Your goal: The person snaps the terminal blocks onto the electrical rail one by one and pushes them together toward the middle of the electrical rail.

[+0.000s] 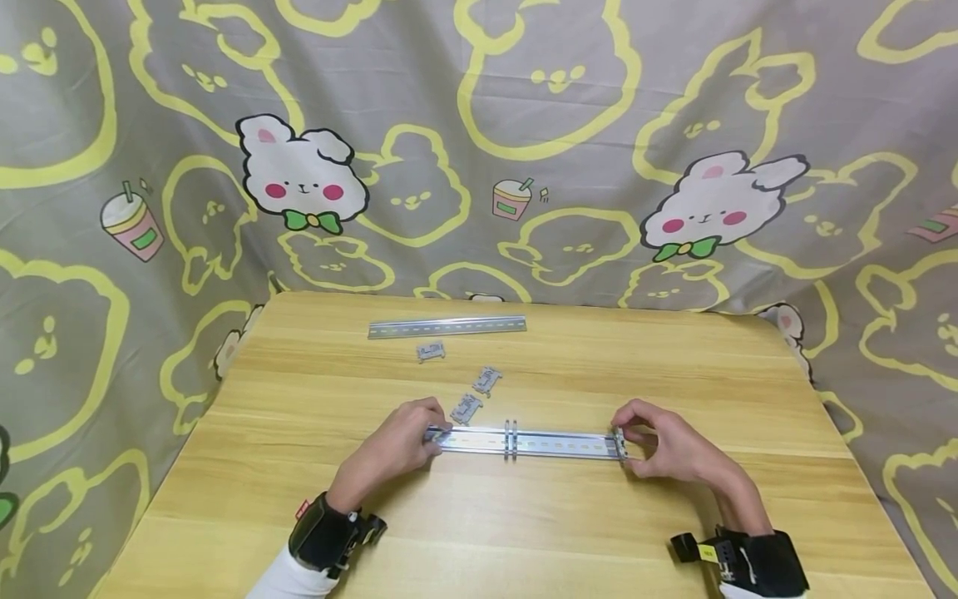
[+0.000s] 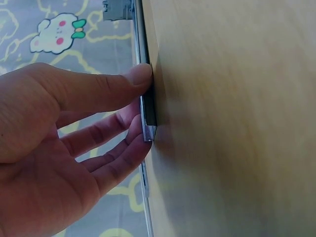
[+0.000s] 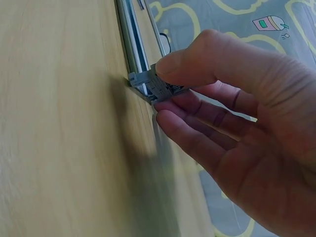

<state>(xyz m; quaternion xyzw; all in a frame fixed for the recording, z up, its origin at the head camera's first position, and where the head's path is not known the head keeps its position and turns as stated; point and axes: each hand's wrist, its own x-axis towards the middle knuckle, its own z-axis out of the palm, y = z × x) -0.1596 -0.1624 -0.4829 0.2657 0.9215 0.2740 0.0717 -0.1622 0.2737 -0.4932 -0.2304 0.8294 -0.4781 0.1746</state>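
A slotted metal DIN rail (image 1: pixel 565 446) lies crosswise near the middle of the table. My left hand (image 1: pixel 400 437) grips its left end, thumb on the near edge and fingers on the far one, as the left wrist view shows of the rail end (image 2: pixel 150 132). Two thin grey clips (image 1: pixel 511 439) sit side by side across the rail's middle. At the right end, my right hand (image 1: pixel 669 445) pinches a grey plastic end clip (image 3: pixel 157 85) between thumb and fingers. That clip stands across the rail's end; the fingers hide part of it.
Farther back lies a second slotted DIN rail (image 1: pixel 447 327). Between the two rails lie three loose grey clips, one near the back rail (image 1: pixel 430 351), the others closer to my left hand (image 1: pixel 486 380). A patterned curtain (image 1: pixel 419 191) hangs behind the wooden table (image 1: pixel 524 524).
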